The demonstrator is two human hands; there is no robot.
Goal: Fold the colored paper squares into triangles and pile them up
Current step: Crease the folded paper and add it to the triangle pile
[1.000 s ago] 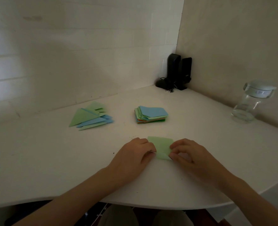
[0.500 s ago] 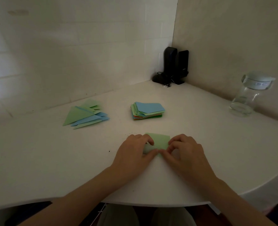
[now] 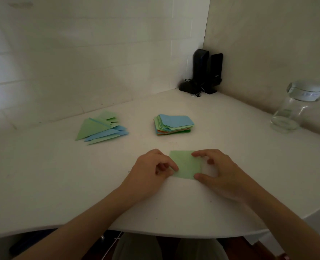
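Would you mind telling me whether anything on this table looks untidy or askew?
Only the folded triangles: they lie fanned out, corners splayed, not squared up. The unfolded stack is slightly skewed too.

A white counter (image 3: 230, 132) with a rounded front edge fills the middle of the frame and runs back into a corner at upper right. The wall (image 3: 80, 53) on the left is white tile with faint joints; the wall (image 3: 277, 34) on the right is plain and cream. Two black speakers (image 3: 207, 71) with tangled cords stand in the corner. A clear glass jar (image 3: 296, 107) sits at the right edge. The light is dim.
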